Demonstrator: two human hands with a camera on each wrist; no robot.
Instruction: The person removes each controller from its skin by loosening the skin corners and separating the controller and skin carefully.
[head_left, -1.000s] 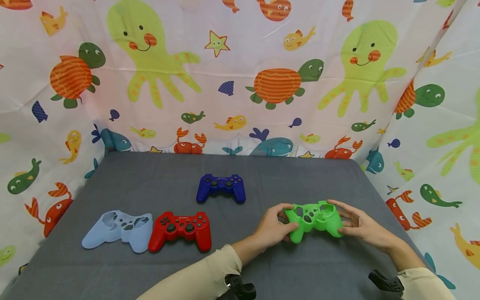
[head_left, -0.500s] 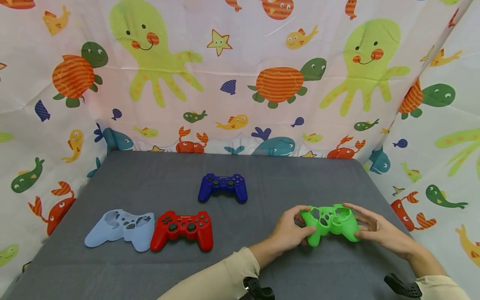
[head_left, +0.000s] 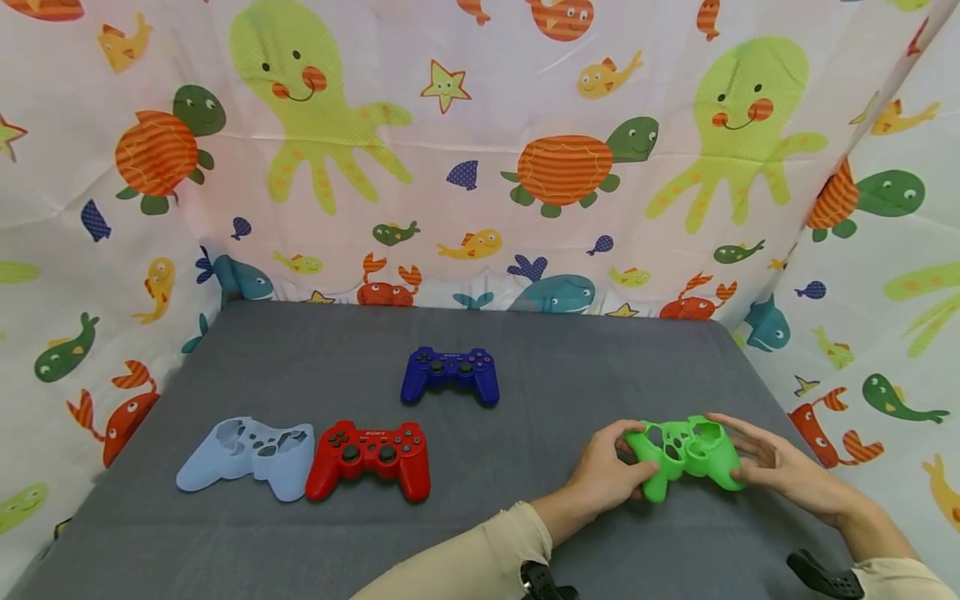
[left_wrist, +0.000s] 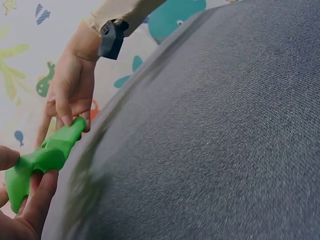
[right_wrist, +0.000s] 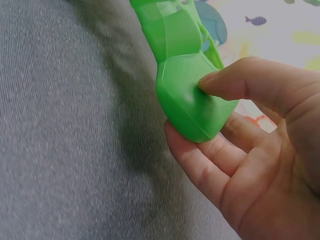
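A green silicone controller cover (head_left: 684, 452), with cut-out holes for the buttons and sticks, is held between both hands above the right part of the table. My left hand (head_left: 611, 471) grips its left end, thumb on the front. The right hand (head_left: 787, 471) pinches the other grip, and in the right wrist view the thumb (right_wrist: 230, 82) presses the rounded green end while fingers support it from below. Through its openings no controller shows inside. A shadow falls on the cloth under the cover in the right wrist view.
On the grey table (head_left: 480, 550), a light blue controller cover (head_left: 255, 454) lies at the left, right beside a red game controller (head_left: 369, 458). Farther back is a blue game controller (head_left: 450, 375). A curtain (head_left: 480, 150) printed with sea animals hangs behind.
Both hands have carried the green controller cover to the right and slightly toward the front. The view has shifted a little; the other controllers and the light blue cover stay put.
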